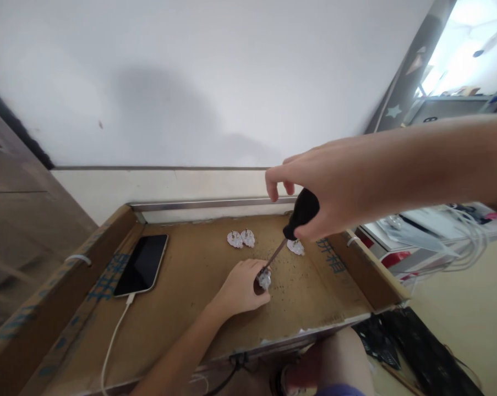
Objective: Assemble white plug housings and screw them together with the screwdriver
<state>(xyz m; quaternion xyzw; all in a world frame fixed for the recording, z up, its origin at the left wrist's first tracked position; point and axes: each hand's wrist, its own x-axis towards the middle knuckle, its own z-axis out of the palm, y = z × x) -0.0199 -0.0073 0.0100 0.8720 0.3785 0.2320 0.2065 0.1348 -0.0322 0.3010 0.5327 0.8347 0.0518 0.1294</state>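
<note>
My left hand [245,285] rests on the cardboard, its fingers closed around a small whitish, partly clear plastic piece [264,279]. My right hand [310,190] grips the black handle of a screwdriver [302,213] from above. The screwdriver slants down to the left, and its tip meets the piece at my left fingertips; the exact contact point is too small to make out. Two similar white plastic pieces with upright metal pins [240,238] lie side by side behind my left hand. Another white piece [295,247] lies to the right, partly behind the screwdriver handle.
A cardboard tray [190,308] with raised sides covers the work surface, with small dark specks on it. A phone [142,265] lies at left, its white cable [115,335] running toward me. A white wall [182,82] stands behind. Bags and cables [433,236] are at right.
</note>
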